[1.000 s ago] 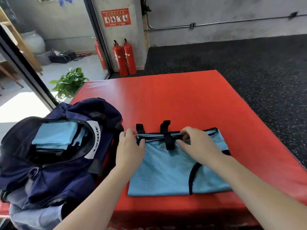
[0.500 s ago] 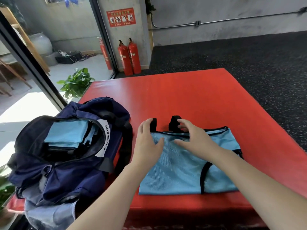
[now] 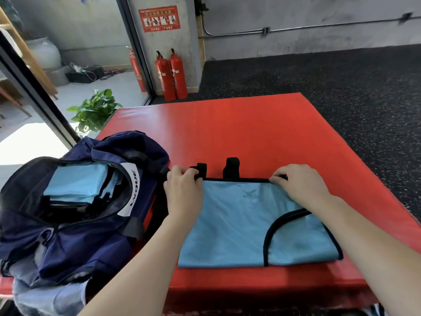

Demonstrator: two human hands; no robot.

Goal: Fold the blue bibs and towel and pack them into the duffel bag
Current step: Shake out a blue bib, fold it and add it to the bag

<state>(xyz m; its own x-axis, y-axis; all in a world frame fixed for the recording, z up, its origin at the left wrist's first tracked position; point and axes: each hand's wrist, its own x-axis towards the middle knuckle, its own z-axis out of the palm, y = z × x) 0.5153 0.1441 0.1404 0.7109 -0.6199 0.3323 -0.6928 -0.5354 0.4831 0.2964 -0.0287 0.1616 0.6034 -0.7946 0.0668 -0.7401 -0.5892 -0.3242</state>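
A light blue bib (image 3: pixel 241 226) with black trim lies flat on the red mat (image 3: pixel 250 133) near its front edge, two black straps sticking out past its far edge. My left hand (image 3: pixel 183 190) pinches the bib's far left corner by a strap. My right hand (image 3: pixel 298 185) pinches the far edge further right. To the left stands the open navy duffel bag (image 3: pixel 75 224), with folded light blue cloth (image 3: pixel 77 183) lying inside its mouth.
Red fire extinguishers (image 3: pixel 170 76) stand against the wall behind the mat. A potted plant (image 3: pixel 95 110) sits on the floor at the far left. Dark speckled floor (image 3: pixel 353 87) surrounds the mat on the right. Pale cloth (image 3: pixel 45 297) hangs below the bag.
Both hands moved apart along the bib's far edge, the right one out to the right. Their fingers went from lying on the cloth to pinching its edge.
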